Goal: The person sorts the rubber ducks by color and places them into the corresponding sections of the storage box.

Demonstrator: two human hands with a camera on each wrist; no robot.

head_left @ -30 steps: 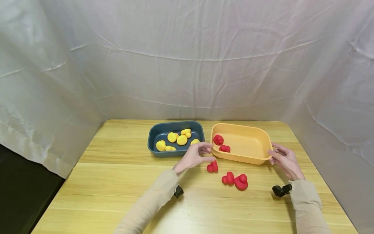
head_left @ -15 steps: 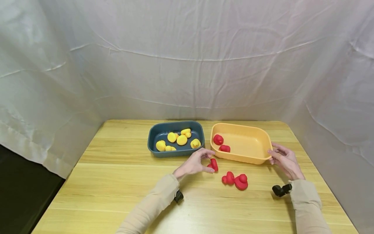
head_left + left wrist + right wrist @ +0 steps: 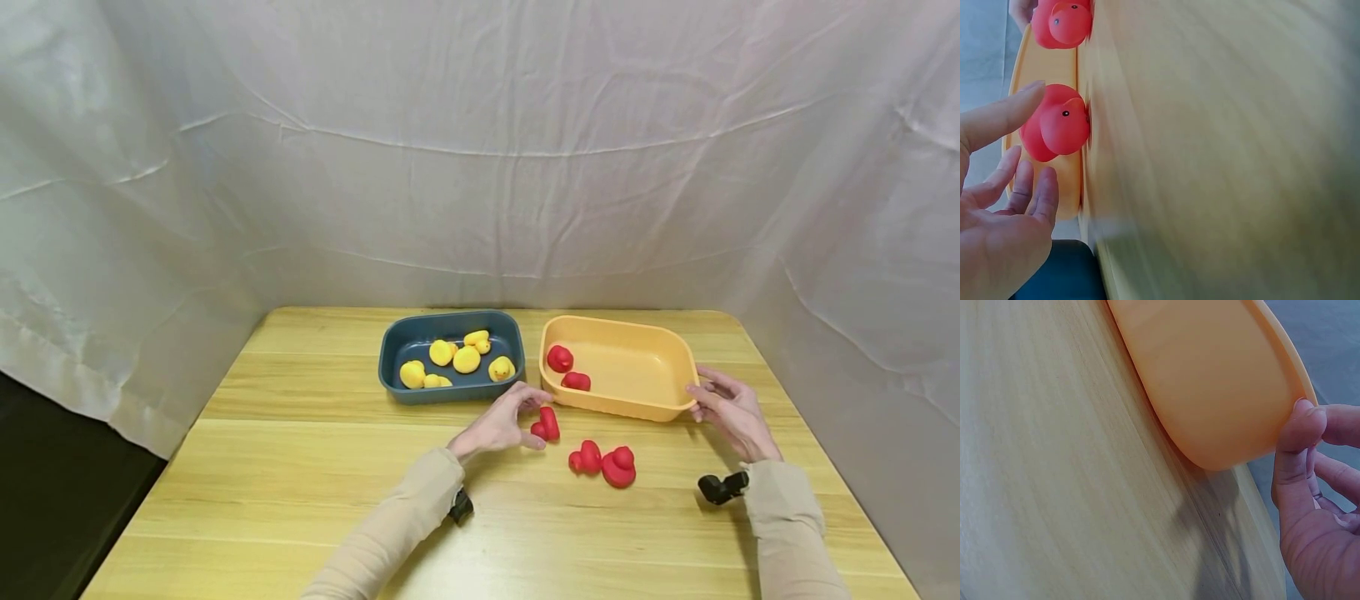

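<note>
A small red duck [image 3: 547,424] stands on the wooden table just in front of the orange tub [image 3: 622,408]. My left hand [image 3: 537,417] curves round it, fingers above and thumb below, without a clear grip. In the left wrist view one finger [image 3: 997,119] touches the top of the red duck [image 3: 1057,128] while the others hang relaxed beside it. My right hand [image 3: 701,392] rests against the tub's right end, its thumb [image 3: 1300,425] pressed on the wall of the orange tub [image 3: 1210,375]. Two red ducks [image 3: 567,369] lie inside the tub.
Two more red ducks [image 3: 586,457] [image 3: 619,467] sit on the table nearer to me. A dark blue tub [image 3: 450,397] left of the orange one holds several yellow ducks [image 3: 465,358]. White cloth hangs behind and at both sides of the table.
My left hand has come down from the orange tub's left rim to the red duck on the table and curved round it. The right hand has stayed at the tub's end.
</note>
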